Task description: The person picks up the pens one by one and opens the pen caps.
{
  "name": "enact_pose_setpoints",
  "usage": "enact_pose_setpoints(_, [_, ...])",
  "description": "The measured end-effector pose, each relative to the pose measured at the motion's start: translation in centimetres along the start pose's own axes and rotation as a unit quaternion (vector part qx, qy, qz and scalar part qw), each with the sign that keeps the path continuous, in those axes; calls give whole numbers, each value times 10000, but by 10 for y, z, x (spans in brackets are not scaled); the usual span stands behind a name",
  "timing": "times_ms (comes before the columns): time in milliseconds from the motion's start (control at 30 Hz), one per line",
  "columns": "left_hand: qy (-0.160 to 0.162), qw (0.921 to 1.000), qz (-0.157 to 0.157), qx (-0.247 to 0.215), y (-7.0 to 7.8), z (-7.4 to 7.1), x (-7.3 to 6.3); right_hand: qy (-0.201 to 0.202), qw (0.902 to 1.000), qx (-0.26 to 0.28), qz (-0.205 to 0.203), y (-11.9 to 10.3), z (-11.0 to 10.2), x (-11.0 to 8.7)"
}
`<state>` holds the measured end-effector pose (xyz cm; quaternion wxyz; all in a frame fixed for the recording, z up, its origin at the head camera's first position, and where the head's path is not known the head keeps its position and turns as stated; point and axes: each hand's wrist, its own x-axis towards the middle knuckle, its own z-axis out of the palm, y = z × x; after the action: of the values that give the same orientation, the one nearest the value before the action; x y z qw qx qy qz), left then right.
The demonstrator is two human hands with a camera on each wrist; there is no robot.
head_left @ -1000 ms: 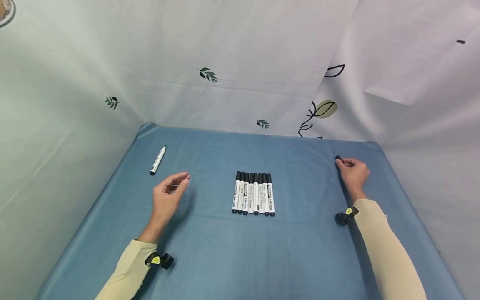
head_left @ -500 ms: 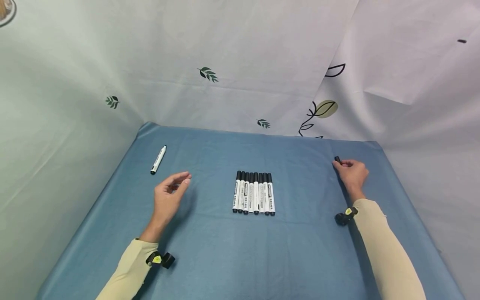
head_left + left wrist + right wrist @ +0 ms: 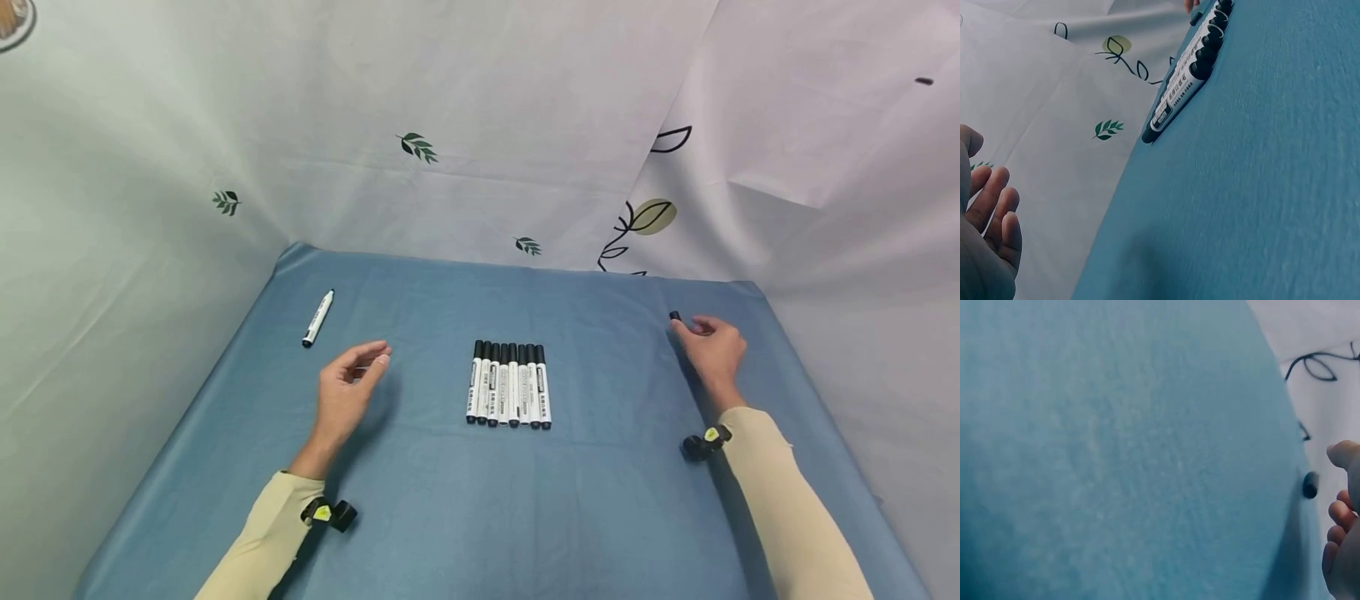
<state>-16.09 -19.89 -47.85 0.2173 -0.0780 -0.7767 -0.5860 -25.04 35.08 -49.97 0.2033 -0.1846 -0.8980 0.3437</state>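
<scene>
My right hand [image 3: 714,348] holds nothing — thumb and fingers parted just beside the black marker cap [image 3: 674,316], far right. My left hand [image 3: 343,396], loosely curved, empty, hovers left of eight capped markers [image 3: 513,387]; an uncapped marker [image 3: 318,318] lies far left.

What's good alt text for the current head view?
A person's right grip is near a small black object; the empty left grip hovers above blue cloth. Between them eight capped markers lie side by side; a lone marker lies toward the upper left.
</scene>
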Motion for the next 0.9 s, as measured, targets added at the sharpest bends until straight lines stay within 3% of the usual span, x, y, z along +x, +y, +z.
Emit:
enact_pose_setpoints(267, [-111, 9999, -30, 36, 4, 10, 2, 6, 9978, 202, -637, -28, -18, -19])
enact_pose_setpoints(467, [-260, 9996, 98, 27, 7, 15, 3, -142, 9886, 325, -1464, -54, -26, -48])
enact_pose_setpoints(900, [-373, 9991, -138, 170, 8, 28, 1, -414, 9696, 491, -2360, -82, -25, -109])
